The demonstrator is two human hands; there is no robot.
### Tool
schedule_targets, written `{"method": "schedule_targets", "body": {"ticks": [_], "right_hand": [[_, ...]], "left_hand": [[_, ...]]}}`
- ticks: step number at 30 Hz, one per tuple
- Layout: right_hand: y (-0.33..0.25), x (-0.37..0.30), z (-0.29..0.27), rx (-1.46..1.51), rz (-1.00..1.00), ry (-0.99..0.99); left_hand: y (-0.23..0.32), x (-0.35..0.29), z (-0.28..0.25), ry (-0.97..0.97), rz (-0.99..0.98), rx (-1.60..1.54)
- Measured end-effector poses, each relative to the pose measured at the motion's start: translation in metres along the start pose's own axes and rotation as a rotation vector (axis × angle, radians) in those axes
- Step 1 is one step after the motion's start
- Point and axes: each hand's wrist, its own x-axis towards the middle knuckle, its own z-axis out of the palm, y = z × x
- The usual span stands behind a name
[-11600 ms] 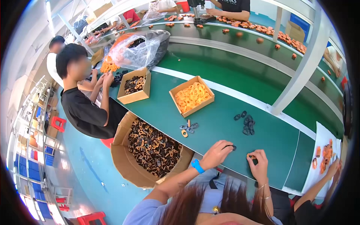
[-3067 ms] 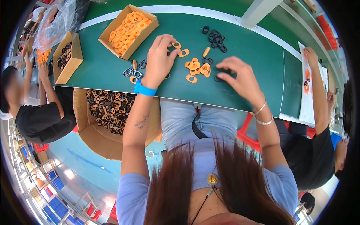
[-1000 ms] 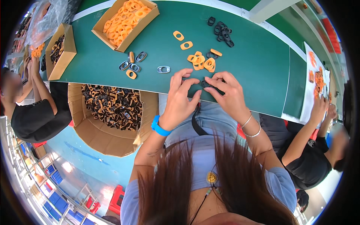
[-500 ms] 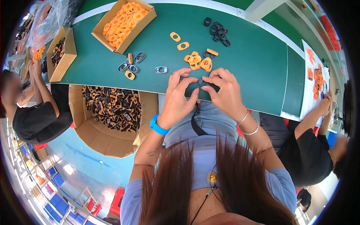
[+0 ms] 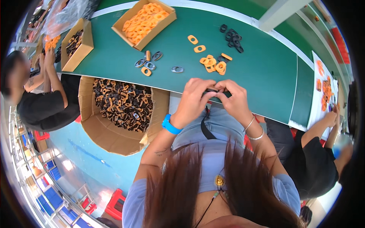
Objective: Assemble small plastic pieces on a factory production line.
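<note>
Just over the near edge of the green worktable (image 5: 262, 68), my left hand (image 5: 192, 102) and my right hand (image 5: 236, 99) meet fingertip to fingertip. Both pinch a small oval plastic ring (image 5: 211, 90), dark with an orange-brown edge; fingers cover most of it. Beyond them lies a small pile of orange oval rings (image 5: 208, 62), with a black ring (image 5: 221, 59) among them. A lone dark oval ring with a pale shine (image 5: 177, 69) rests to the left. Farther left sits a cluster of black and orange rings (image 5: 149, 65).
Black rings (image 5: 232, 37) lie at the far side. A cardboard box of orange rings (image 5: 173, 17) stands at the back left, another box (image 5: 84, 47) left of it. Below the edge is a large carton of mixed rings (image 5: 91, 129). People in black sit on both sides.
My hands have closed in on each other, and the piece between them now shows an orange-brown edge. The whole view has shifted, so the table things appear farther right and higher.
</note>
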Motion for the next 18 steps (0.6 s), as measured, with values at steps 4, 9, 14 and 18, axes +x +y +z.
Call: {"method": "schedule_targets", "body": {"ticks": [4,9,14,18], "right_hand": [[-0.012,0.006,0.015,0.073,0.008,-0.032],[-0.033,0.025,0.026,0.153,-0.031,-0.001],[-0.037,0.053,0.051,0.026,-0.008,-0.157],[-0.038,0.076,0.068,-0.075,-0.090,-0.200]], "left_hand": [[0.002,-0.007,-0.013,0.104,-0.049,0.023],[-0.009,-0.009,-0.056,0.262,-0.095,0.145],[-0.042,-0.001,-0.094,0.308,-0.066,0.554],[-0.059,0.001,-0.096,0.399,-0.141,0.394]]}}
